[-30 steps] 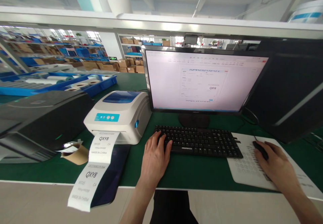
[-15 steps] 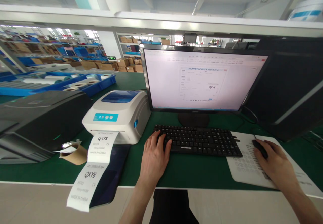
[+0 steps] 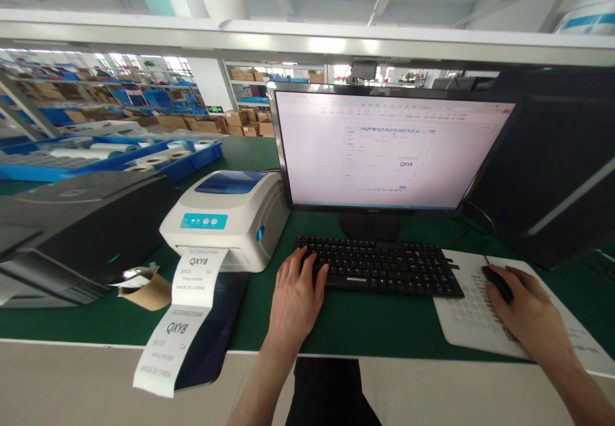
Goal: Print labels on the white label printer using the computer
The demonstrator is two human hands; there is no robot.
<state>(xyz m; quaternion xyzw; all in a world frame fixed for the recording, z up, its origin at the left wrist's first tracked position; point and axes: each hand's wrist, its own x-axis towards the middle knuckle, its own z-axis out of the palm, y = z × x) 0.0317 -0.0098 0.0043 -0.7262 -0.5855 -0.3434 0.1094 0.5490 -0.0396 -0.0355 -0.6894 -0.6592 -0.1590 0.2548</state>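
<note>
My left hand (image 3: 296, 298) rests with fingers spread on the left end of a black keyboard (image 3: 369, 266). Over on the right, my right hand (image 3: 526, 307) is wrapped round a black computer mouse (image 3: 498, 283), which sits on a white printed mouse pad (image 3: 456, 323). Behind the keyboard a monitor (image 3: 331, 150) shows a dialog window with "QXY8" in it. Left of my left hand stands a white label printer (image 3: 230, 214). A strip of printed labels (image 3: 173, 330) hangs from its slot over a dark flat object (image 3: 211, 343) at the table edge.
A dark grey machine (image 3: 86, 227) and a cardboard roll core (image 3: 147, 291) lie left of the printer. Blue trays (image 3: 192, 157) with rolls stand behind. A large black panel (image 3: 552, 176) is at right, and a shelf beam (image 3: 336, 45) crosses above.
The view has shifted slightly, so everything sits a little further right. Both hands keep their places on the keyboard and mouse.
</note>
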